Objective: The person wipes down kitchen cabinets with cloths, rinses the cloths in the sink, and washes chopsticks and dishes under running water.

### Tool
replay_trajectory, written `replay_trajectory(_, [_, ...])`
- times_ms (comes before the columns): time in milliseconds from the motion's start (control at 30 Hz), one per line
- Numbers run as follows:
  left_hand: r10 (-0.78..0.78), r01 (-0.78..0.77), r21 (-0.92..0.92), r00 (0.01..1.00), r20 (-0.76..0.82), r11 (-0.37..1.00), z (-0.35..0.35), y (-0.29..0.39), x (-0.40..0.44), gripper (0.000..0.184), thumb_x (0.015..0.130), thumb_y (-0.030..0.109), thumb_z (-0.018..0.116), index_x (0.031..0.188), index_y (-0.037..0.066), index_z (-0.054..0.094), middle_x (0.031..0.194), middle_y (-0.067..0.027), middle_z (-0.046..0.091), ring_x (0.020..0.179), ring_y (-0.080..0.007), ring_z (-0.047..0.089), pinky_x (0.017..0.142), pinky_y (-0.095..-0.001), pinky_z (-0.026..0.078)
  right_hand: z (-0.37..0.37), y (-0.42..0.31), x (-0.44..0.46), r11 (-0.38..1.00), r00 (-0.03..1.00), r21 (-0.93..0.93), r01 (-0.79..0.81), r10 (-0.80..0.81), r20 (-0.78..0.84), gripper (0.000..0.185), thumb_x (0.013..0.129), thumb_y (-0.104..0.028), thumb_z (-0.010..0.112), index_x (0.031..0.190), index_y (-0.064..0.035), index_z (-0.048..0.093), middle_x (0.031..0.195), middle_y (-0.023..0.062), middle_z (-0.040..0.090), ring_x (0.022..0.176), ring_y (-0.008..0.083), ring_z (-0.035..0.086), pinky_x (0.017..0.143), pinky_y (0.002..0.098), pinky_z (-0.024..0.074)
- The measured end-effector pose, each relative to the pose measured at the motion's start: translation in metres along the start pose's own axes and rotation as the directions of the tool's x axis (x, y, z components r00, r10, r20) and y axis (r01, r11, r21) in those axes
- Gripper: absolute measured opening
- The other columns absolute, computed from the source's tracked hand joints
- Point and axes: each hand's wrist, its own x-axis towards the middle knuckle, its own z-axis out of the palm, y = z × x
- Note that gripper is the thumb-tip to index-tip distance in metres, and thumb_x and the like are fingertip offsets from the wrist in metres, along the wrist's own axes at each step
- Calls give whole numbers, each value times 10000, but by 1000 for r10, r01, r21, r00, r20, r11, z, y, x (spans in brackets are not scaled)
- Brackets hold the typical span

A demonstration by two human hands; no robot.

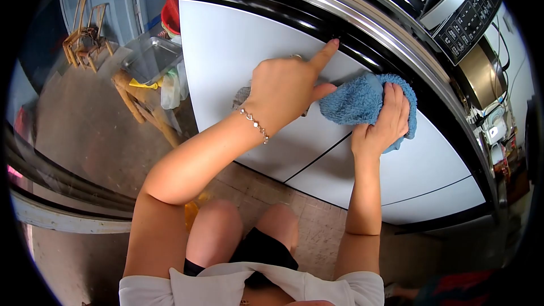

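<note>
My left hand is in front of the white cabinet doors, its index fingertip on the black trim along their top. Its thumb sticks out toward the blue cloth, and its other fingers are curled out of sight. A bit of grey textured material shows past the heel of this hand; what it belongs to is hidden. My right hand grips a fluffy blue cloth, bunched against the door front just below the trim.
An appliance with a button panel stands on the counter at upper right, beside a metal pot. At left are a metal tray on a wooden stand, a red basket and small wooden chairs. A glass door's frame crosses lower left.
</note>
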Motion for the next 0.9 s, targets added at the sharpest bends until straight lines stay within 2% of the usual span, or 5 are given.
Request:
replay_trajectory(467, [5,-5,-24,1000,-17,1000,5,-2,3,666,706,449,572,1284,247,310,523,-33,514,442,-187,518,385,-282,401,2,-1,-1,1000,1000,-24,3,-3,-7,504,601,-42,462,1104,-5,462,1137,124,469,1072,298,406,855,371,219])
replay_trajectory(567, [-9,10,-52,1000,19,999,0,0,1,660,706,447,572,1280,242,317,529,-33,518,456,-186,525,394,-281,405,3,1,-3,1000,1000,-2,-9,9,17,635,513,-37,415,1148,-2,429,1173,136,446,1110,330,369,909,389,198])
replay_trajectory(667, [12,-12,-65,1000,-2,998,1,-1,3,662,704,444,574,1279,240,318,536,-30,526,471,-184,532,402,-279,408,2,-1,-1,1000,1000,-18,11,-12,-3,535,578,-33,461,1112,-3,454,1146,127,463,1082,301,399,858,373,219])
replay_trajectory(800, [7,-9,-86,1000,-18,996,1,-2,-1,665,701,438,579,1280,242,318,545,-28,531,468,-184,528,404,-281,408,2,-2,-2,1000,1000,-24,7,-7,-1,552,564,-30,466,1116,-3,452,1154,127,457,1083,304,396,859,374,219])
replay_trajectory(900, [-20,22,-72,999,35,997,1,-2,0,665,702,436,578,1282,242,316,550,-30,528,467,-184,521,407,-284,407,2,-3,-2,999,1000,-34,6,-6,2,555,563,-29,469,1118,-3,452,1160,126,453,1081,305,397,859,375,219])
